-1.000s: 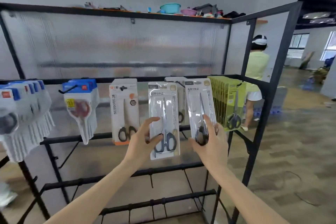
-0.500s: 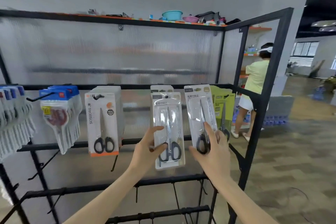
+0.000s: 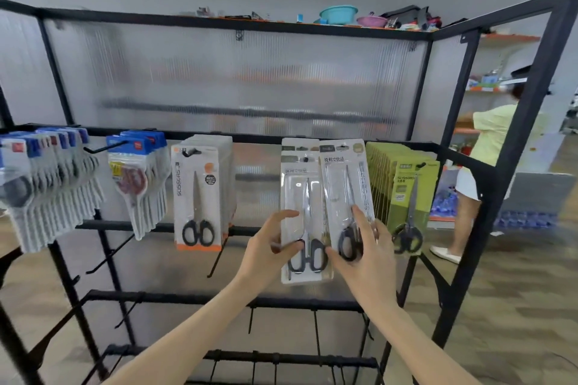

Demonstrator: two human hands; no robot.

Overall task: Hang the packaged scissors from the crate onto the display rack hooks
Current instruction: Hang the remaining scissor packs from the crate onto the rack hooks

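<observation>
Hands meet at the middle of the rack. The left hand [image 3: 270, 247] pinches the left edge of a clear scissors pack [image 3: 305, 216], thumb across the front near the black handles and fingers curled above. The right hand [image 3: 364, 255] grips a second scissors pack [image 3: 345, 194] just to the right, with the index finger stretched up the front, the thumb below the handles and the other fingers behind its right edge. This second pack tilts slightly and overlaps the right side of the first one. Both packs reach up to the top rail of the black display rack [image 3: 519, 122], where more packs of the same kind hang behind them.

Further right hangs a thick row of green scissors packs [image 3: 409, 197]. To the left hang white and orange scissors packs [image 3: 195, 197], then blue-topped packs [image 3: 139, 178], and another blue-topped bunch [image 3: 47, 184] at the far left. Bare hooks [image 3: 215, 262] stick out from the lower rails. Behind the rack is a ribbed translucent panel [image 3: 234, 78]. Far right, a person in a yellow shirt [image 3: 494, 137] stands by shelves.
</observation>
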